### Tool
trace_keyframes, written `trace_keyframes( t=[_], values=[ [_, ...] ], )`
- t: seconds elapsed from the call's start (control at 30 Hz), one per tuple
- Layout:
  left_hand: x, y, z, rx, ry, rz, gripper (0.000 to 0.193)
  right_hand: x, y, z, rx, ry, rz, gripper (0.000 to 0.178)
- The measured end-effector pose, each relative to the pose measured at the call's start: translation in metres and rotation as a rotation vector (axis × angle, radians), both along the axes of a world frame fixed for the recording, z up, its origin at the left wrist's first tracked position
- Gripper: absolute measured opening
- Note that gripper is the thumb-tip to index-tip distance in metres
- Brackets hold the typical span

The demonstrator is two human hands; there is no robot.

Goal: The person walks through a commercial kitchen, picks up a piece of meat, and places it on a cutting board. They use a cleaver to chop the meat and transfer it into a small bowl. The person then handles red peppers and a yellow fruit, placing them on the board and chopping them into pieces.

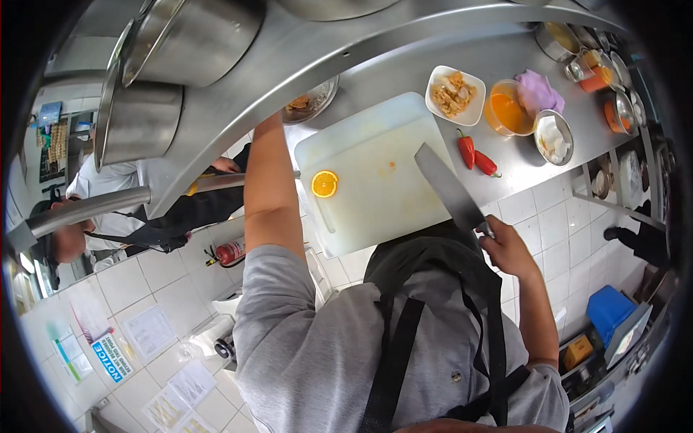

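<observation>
My right hand [507, 247] is closed around the handle of a large kitchen knife [449, 184]. The wide blade points up and left, its tip over the right side of the white cutting board [372, 148]. A cut orange half [325, 183], flesh side up, rests at the board's left edge. My left forearm [269, 169] stretches up and away, and the hand itself disappears behind the metal shelf. Beside that wrist stands a metal bowl [328, 99] with some brown food in it. Two red chilli peppers [466, 149] lie right of the board.
Right of the board stand a white bowl [435, 108] of food, a tub of orange liquid [503, 115], a purple cloth [539, 94] and a metal bowl of white pieces [554, 141]. The shelf [317, 54] with large pots [137, 123] overhangs the counter. Another person [119, 177] is at left.
</observation>
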State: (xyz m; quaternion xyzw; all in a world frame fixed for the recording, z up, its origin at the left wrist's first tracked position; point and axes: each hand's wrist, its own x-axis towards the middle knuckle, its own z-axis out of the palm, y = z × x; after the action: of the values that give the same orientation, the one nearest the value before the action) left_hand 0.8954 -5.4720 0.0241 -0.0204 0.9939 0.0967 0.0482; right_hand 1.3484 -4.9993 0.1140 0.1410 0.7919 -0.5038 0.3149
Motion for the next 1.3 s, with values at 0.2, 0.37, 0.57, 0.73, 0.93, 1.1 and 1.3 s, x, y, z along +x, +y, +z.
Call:
trace_keyframes(
  t=[0.2,0.37,0.57,0.73,0.93,1.1,1.3],
  values=[
    [0.025,0.027,-0.029,0.048,0.062,-0.061,0.081,0.004,-0.017,-0.016,0.225,-0.023,0.109,0.026],
    [0.137,0.082,0.051,0.391,0.001,-0.309,0.077,0.012,-0.013,-0.027,0.131,0.007,0.042,0.02],
    [0.292,0.112,-0.011,0.325,-0.16,-0.96,0.07,0.008,-0.023,-0.007,0.11,0.069,-0.008,0.025],
    [0.315,0.083,0.017,0.529,0.074,-0.627,0.054,-0.004,-0.038,0.036,0.248,0.092,0.197,0.025],
    [0.355,0.096,-0.004,0.582,0.127,-0.4,0.036,-0.023,-0.062,0.041,0.42,0.229,0.513,0.026],
    [0.362,0.115,-0.031,0.592,0.137,-0.284,0.029,-0.041,-0.089,0.022,0.672,0.278,0.713,0.029],
    [0.36,0.12,-0.026,0.531,0.091,-0.254,0.033,-0.088,-0.16,-0.063,0.603,0.439,0.609,0.027]
  ],
)
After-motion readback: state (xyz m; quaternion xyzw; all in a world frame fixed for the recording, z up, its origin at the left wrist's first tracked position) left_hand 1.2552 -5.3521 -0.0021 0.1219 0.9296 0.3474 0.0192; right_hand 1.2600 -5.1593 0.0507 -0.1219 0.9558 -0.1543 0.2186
